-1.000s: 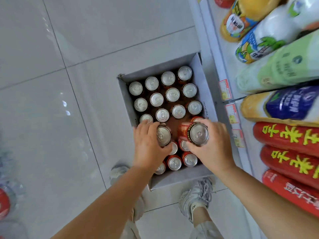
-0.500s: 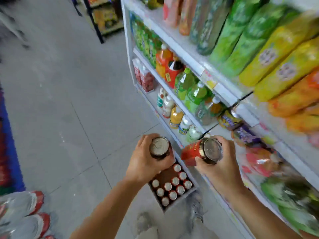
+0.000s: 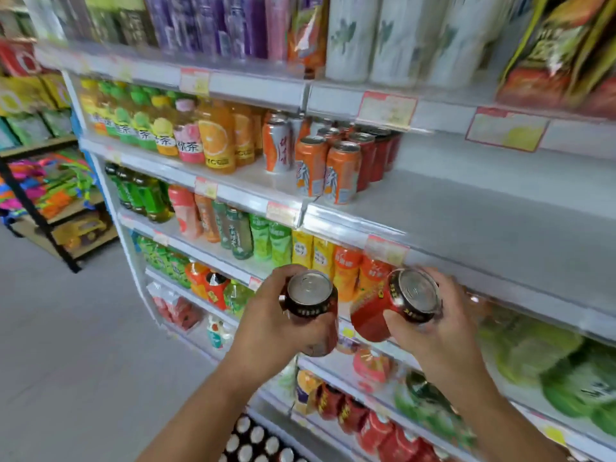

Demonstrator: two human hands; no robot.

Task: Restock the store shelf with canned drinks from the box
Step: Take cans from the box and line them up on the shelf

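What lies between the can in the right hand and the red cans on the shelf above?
Head view: between the can in the right hand and the red cans lie only the shelf's price-tag rail and bare shelf board.

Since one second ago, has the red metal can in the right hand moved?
Yes. The red metal can rose from the silver-topped cans on the floor up to the grey shelf edge.

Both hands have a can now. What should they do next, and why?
Probably lift the right hand and its red can up onto the bare grey shelf, beside the red cans already standing there. That stretch is open and sits just above the hands; the left hand holds a second can to follow.
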